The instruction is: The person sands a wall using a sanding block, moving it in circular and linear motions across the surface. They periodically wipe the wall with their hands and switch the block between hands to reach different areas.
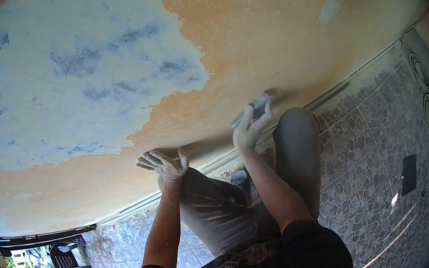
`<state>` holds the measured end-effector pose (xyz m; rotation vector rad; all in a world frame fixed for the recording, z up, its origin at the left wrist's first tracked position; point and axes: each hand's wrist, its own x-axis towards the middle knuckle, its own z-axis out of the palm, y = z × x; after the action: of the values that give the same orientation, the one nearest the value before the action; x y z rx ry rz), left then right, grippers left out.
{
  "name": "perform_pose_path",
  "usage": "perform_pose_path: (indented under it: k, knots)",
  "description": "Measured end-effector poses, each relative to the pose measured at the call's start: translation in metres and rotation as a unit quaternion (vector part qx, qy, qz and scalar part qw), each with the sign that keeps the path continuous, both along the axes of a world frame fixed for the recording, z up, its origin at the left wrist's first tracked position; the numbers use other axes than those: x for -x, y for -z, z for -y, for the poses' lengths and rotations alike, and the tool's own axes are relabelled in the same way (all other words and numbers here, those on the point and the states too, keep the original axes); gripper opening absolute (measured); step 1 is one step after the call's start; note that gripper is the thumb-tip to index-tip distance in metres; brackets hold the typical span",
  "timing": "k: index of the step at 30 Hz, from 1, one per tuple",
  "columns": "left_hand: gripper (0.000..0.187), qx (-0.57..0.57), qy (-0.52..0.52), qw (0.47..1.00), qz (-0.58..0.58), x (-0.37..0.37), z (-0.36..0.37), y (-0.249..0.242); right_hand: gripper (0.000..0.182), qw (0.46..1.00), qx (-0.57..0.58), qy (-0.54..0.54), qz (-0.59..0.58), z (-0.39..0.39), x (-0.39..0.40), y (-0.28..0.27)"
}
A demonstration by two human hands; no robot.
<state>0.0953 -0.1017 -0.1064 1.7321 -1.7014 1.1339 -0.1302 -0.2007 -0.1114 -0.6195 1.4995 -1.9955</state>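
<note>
A: Quick one. What's nearest the lens?

B: A black shirt (311,265), then the dusty trousers (220,209), knees bending out by the wall (235,32).

A: Right grip (249,133)?

B: Clasping a grey block (259,106), thumb on one side, fingers on the other.

A: Where's the block sitting?

B: Low at the wall, on the orange part near the floor (358,139), well apart from the pale patch (125,26). It's looking tilted in view. The face on the wall is hiding, so full contact I'm not confirming.

A: Left grip (166,165)?

B: Holding nothing. Fingers are spreading near the wall, just beside the patch's lower edge. Touching? Can't tell.

A: Handling notes, fast.

B: My judgement: it's about having the whole face lying flat, pressure spreading evenly, no corner digging in. Fingertips should be staying back from the rubbing side. Light, overlapping strokes are probably working better than hard shoving.

A: And bracing?

B: An open palm on the wall would be steadying the crouch. Watch the right knee (298,138); it's sitting close to that forearm and could be cramping the stroke.
</note>
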Motion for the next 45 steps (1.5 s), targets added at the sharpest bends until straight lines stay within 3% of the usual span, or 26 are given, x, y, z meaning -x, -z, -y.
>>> perform_pose_path:
  k: [2, 5, 7, 9, 10, 13, 15, 16, 18, 20, 22, 23, 25, 27, 28, 30, 32, 34, 36, 37, 38, 39, 41, 42, 44, 45]
  knots:
    - [0.111, -0.006, 0.003, 1.000, 0.000, -0.001, -0.003, 0.002, 0.059, 0.942, 0.190, -0.092, -0.260, -0.028, -0.018, -0.044]
    - [0.112, -0.009, 0.006, 1.000, 0.007, -0.006, 0.001, 0.000, 0.058, 0.929, 0.189, -0.073, -0.310, -0.010, -0.003, -0.065]
    - [0.112, -0.018, 0.018, 1.000, 0.015, -0.003, -0.004, -0.003, 0.055, 0.980, 0.143, -0.028, -0.134, 0.021, 0.032, -0.090]
    - [0.112, -0.003, 0.020, 1.000, 0.014, -0.004, -0.003, 0.000, 0.053, 0.969, 0.102, -0.050, 0.221, 0.039, 0.071, -0.134]
    - [0.112, 0.004, 0.021, 1.000, 0.009, -0.001, 0.000, 0.000, 0.053, 0.970, 0.107, -0.049, 0.213, 0.042, 0.072, -0.131]
    - [0.111, 0.014, 0.009, 1.000, -0.010, 0.001, 0.002, 0.004, 0.056, 0.979, 0.160, 0.011, -0.126, 0.030, 0.039, -0.122]
    - [0.111, 0.010, 0.014, 1.000, -0.006, 0.002, 0.004, 0.003, 0.060, 0.923, 0.233, -0.103, -0.289, -0.006, 0.000, -0.083]
    - [0.110, 0.003, 0.014, 1.000, -0.001, 0.000, 0.000, 0.001, 0.064, 0.840, 0.238, -0.152, -0.464, -0.022, 0.001, -0.078]
    - [0.110, 0.004, 0.022, 1.000, 0.002, 0.000, -0.002, -0.001, 0.064, 0.801, 0.259, -0.150, -0.519, -0.025, 0.006, -0.072]
    - [0.110, 0.000, 0.038, 0.999, 0.000, 0.001, -0.002, -0.004, 0.064, 0.897, 0.198, -0.055, -0.392, 0.003, 0.024, -0.082]
    - [0.109, 0.011, 0.031, 0.999, -0.001, 0.000, -0.003, 0.001, 0.060, 0.982, 0.163, 0.004, -0.101, 0.033, 0.046, -0.127]
    - [0.109, 0.014, 0.030, 0.999, -0.001, 0.000, -0.002, 0.003, 0.060, 0.980, 0.167, 0.005, -0.107, 0.045, 0.050, -0.132]
    - [0.109, 0.024, 0.029, 0.999, -0.008, 0.004, 0.003, 0.003, 0.059, 0.984, 0.154, 0.070, 0.051, 0.063, 0.057, -0.145]
    - [0.108, 0.032, 0.033, 0.999, -0.009, 0.006, 0.005, 0.002, 0.060, 0.959, 0.212, 0.068, -0.176, 0.035, 0.012, -0.135]
    - [0.108, 0.030, 0.031, 0.999, -0.006, 0.005, 0.005, 0.002, 0.062, 0.929, 0.242, 0.004, -0.278, 0.012, 0.000, -0.121]
    - [0.107, 0.021, 0.025, 0.999, -0.012, 0.003, 0.001, 0.004, 0.067, 0.821, 0.307, -0.100, -0.470, -0.014, -0.009, -0.091]
    - [0.107, 0.014, 0.035, 0.999, -0.009, 0.003, 0.000, 0.001, 0.069, 0.729, 0.345, -0.137, -0.574, -0.010, 0.009, -0.082]
    - [0.107, 0.021, 0.034, 0.999, -0.002, 0.000, 0.001, -0.002, 0.069, 0.757, 0.291, -0.082, -0.579, 0.004, 0.035, -0.093]
    - [0.107, 0.023, 0.044, 0.999, -0.010, 0.003, 0.001, 0.002, 0.069, 0.896, 0.196, 0.044, -0.396, 0.031, 0.049, -0.114]
    - [0.107, 0.030, 0.039, 0.999, -0.010, 0.006, 0.003, 0.001, 0.069, 0.953, 0.186, 0.039, -0.234, 0.050, 0.061, -0.126]
    - [0.107, 0.031, 0.043, 0.998, -0.016, 0.006, 0.004, 0.002, 0.070, 0.983, 0.171, 0.033, -0.066, 0.061, 0.072, -0.135]
    - [0.107, 0.032, 0.041, 0.998, -0.016, 0.005, 0.004, 0.003, 0.070, 0.982, 0.171, 0.037, -0.070, 0.057, 0.069, -0.141]
    - [0.107, 0.031, 0.039, 0.999, -0.013, 0.005, 0.005, 0.003, 0.070, 0.981, 0.147, 0.070, -0.109, 0.041, 0.036, -0.149]
    - [0.107, 0.028, 0.042, 0.999, -0.009, 0.004, 0.004, 0.001, 0.069, 0.957, 0.193, 0.032, -0.213, 0.024, 0.017, -0.135]
    - [0.107, 0.025, 0.041, 0.999, -0.011, 0.005, 0.003, 0.000, 0.067, 0.876, 0.248, -0.094, -0.403, -0.012, -0.008, -0.077]
    - [0.107, 0.020, 0.036, 0.999, -0.012, 0.006, -0.001, 0.001, 0.065, 0.791, 0.290, -0.144, -0.519, -0.019, -0.002, -0.063]
